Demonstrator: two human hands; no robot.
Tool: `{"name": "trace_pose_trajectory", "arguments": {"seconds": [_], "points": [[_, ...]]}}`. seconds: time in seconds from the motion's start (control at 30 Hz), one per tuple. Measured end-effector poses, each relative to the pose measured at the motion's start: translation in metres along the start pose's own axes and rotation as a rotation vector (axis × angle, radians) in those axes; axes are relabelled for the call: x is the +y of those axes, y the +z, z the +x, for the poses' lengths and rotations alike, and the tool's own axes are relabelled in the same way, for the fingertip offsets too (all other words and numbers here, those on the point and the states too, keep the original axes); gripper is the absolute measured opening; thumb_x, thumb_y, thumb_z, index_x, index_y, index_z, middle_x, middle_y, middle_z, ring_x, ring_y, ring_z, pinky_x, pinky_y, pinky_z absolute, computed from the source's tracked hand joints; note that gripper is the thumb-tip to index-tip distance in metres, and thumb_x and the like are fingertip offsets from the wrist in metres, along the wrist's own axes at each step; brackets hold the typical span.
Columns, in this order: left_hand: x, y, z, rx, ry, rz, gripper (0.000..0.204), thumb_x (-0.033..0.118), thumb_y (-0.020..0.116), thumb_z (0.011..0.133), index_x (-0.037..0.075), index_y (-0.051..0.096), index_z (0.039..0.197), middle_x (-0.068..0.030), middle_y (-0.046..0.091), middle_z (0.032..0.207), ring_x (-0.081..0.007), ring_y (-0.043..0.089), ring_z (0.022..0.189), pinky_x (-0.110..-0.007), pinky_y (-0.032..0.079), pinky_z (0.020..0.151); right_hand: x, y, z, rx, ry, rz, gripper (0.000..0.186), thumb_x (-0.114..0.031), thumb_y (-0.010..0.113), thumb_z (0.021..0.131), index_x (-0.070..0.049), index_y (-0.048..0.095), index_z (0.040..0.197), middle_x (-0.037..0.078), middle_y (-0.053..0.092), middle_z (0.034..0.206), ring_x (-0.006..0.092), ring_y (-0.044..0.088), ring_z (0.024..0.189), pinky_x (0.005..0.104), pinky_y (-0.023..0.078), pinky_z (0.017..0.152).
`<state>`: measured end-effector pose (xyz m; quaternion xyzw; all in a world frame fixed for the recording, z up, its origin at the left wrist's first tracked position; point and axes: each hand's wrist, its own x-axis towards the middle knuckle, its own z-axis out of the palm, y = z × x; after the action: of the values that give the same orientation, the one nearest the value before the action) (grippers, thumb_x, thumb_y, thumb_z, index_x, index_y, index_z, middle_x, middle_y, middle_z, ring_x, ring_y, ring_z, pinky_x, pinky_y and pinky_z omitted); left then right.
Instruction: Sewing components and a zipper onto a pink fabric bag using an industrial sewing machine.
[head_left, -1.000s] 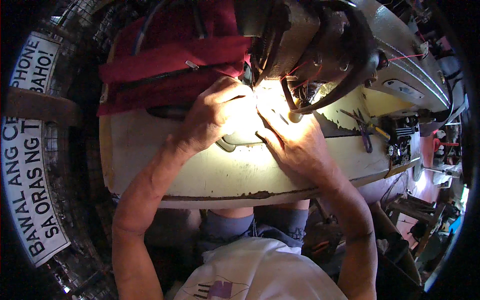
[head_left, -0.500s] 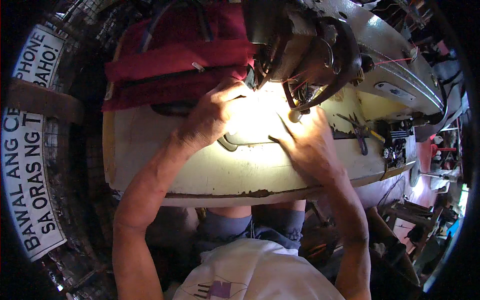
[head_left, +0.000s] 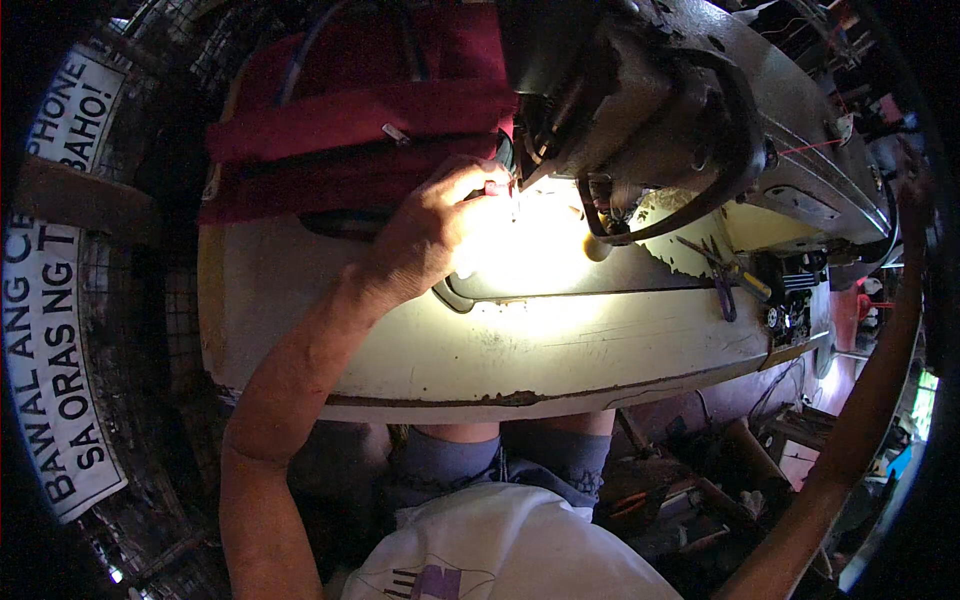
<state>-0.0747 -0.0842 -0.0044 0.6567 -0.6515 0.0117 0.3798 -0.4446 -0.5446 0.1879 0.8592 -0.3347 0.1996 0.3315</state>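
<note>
A dark red fabric bag (head_left: 350,120) with a zipper, a metal zipper pull (head_left: 396,134) and dark straps lies on the left of the sewing machine bed. My left hand (head_left: 430,235) is closed at the bag's right end, with a bit of red between thumb and finger. Just beside those fingertips is the needle area of the sewing machine (head_left: 640,120), under a bright lamp glare that washes out detail. Far to the right, my right hand (head_left: 912,185) is raised at the machine's wheel end; it is dark there and its fingers are unclear.
Scissors (head_left: 718,275) and a yellow-handled tool (head_left: 748,280) lie on the table (head_left: 400,350), right of the machine head. A bobbin winder (head_left: 790,300) sits at the right edge. Signs (head_left: 60,370) hang on the mesh at left. Red thread (head_left: 810,147) runs along the machine arm.
My right hand has left the lit bed beside the needle and swung far right and up to the machine's wheel end. The left hand stays at the bag's end.
</note>
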Motion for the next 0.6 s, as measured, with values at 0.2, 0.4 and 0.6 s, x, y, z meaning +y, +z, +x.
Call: {"name": "trace_pose_trajectory", "arguments": {"seconds": [0.2, 0.4, 0.6], "points": [[-0.005, -0.003, 0.001, -0.034, 0.001, -0.015, 0.023, 0.002, 0.068, 0.076, -0.002, 0.064, 0.098, -0.017, 0.064, 0.103, -0.0313, 0.063, 0.102, -0.039, 0.055, 0.09, 0.003, 0.055, -0.017, 0.012, -0.085, 0.101, 0.051, -0.046, 0.049, 0.096, -0.01, 0.055, 0.132, 0.016, 0.062, 0.116, 0.0323, 0.061, 0.1, 0.042, 0.047, 0.086], [-0.007, -0.004, 0.004, -0.059, 0.02, 0.023, 0.023, 0.004, 0.07, 0.075, 0.0, 0.064, 0.097, -0.0167, 0.066, 0.106, -0.0317, 0.063, 0.105, -0.041, 0.053, 0.093, 0.027, 0.076, 0.023, 0.026, -0.263, -0.021, 0.051, -0.049, 0.054, 0.092, -0.012, 0.056, 0.128, 0.015, 0.065, 0.106, 0.032, 0.063, 0.088, 0.0432, 0.049, 0.076], [-0.007, -0.006, 0.007, -0.034, -0.01, -0.031, 0.021, 0.006, 0.071, 0.075, 0.001, 0.065, 0.095, -0.0158, 0.068, 0.105, -0.0315, 0.063, 0.106, -0.04, 0.052, 0.094, 0.062, 0.118, 0.074, -0.004, -0.649, -0.303, 0.051, -0.052, 0.059, 0.088, -0.014, 0.058, 0.123, 0.013, 0.067, 0.097, 0.0316, 0.065, 0.077, 0.0444, 0.051, 0.067]]}}
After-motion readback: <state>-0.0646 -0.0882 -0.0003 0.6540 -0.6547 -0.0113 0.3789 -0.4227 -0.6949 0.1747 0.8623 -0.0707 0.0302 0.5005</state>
